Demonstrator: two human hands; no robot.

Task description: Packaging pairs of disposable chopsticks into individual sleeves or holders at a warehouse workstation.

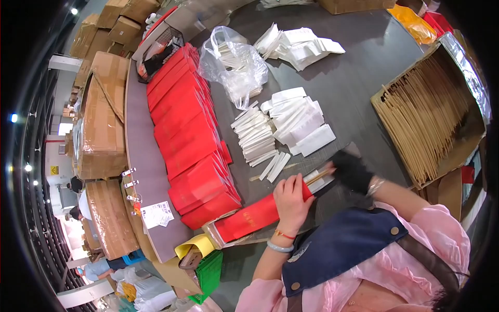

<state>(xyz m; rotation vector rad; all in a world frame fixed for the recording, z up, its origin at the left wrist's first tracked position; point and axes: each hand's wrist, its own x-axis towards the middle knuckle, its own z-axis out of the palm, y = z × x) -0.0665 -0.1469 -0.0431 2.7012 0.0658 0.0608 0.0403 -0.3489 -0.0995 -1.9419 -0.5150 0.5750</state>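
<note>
My left hand grips the open end of a long red paper sleeve lying on the dark table. My right hand, in a black fingerless glove, holds a pair of wooden chopsticks with a white packet at the sleeve's mouth. Just beyond the hands lie rows of small white packets and larger white paper wrappers.
A long overlapping row of filled red sleeves runs along the table's left edge. A cardboard box of wooden chopsticks stands at right. A clear plastic bag, more white wrappers, a yellow tape dispenser, stacked cartons and other people at lower left.
</note>
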